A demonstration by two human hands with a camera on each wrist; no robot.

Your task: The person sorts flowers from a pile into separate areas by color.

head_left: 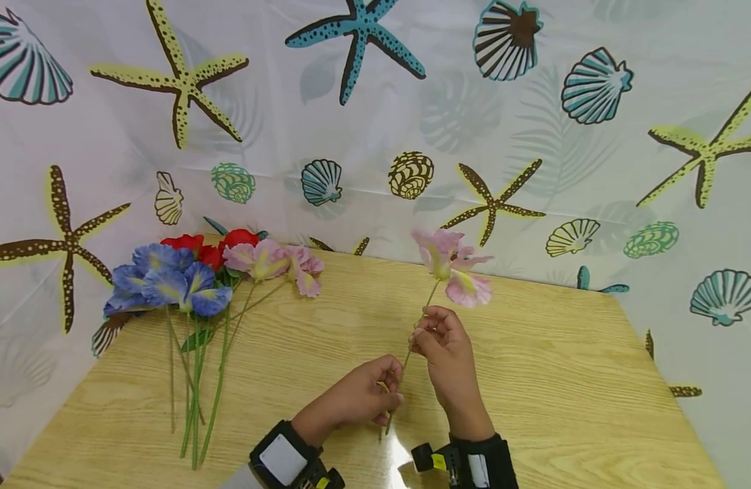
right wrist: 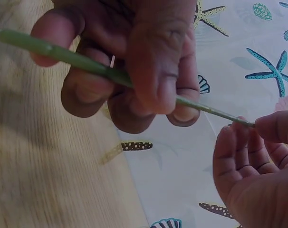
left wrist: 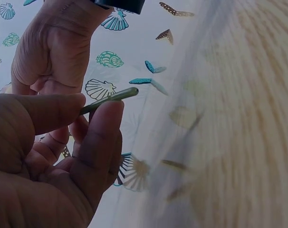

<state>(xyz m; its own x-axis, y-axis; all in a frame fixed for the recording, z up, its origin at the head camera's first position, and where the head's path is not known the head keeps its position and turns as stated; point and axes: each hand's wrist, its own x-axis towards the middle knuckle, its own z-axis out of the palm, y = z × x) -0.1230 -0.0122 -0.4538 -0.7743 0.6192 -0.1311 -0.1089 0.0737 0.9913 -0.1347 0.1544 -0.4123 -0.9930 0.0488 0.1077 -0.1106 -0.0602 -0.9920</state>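
A pink artificial iris (head_left: 439,255) with yellow-streaked petals stands tilted over the middle of the table, its thin green stem (head_left: 430,297) running down to the left. My right hand (head_left: 451,356) pinches that stem between thumb and fingers a little below the bloom. Near the bottom end, my left hand (head_left: 366,392) holds the stem between thumb and fingers. In the left wrist view the cut stem end (left wrist: 127,93) pokes out past the left thumb and fingertip. The right wrist view shows the left hand (right wrist: 153,61) close up, with the right hand (right wrist: 263,175) farther along the stem.
On the left of the wooden table (head_left: 553,380) lie several blue irises (head_left: 168,278), red flowers (head_left: 237,238) and pink irises (head_left: 262,259), stems toward me. Behind hangs a white cloth (head_left: 363,129) printed with shells and starfish. Each wrist wears a black strap with a camera.
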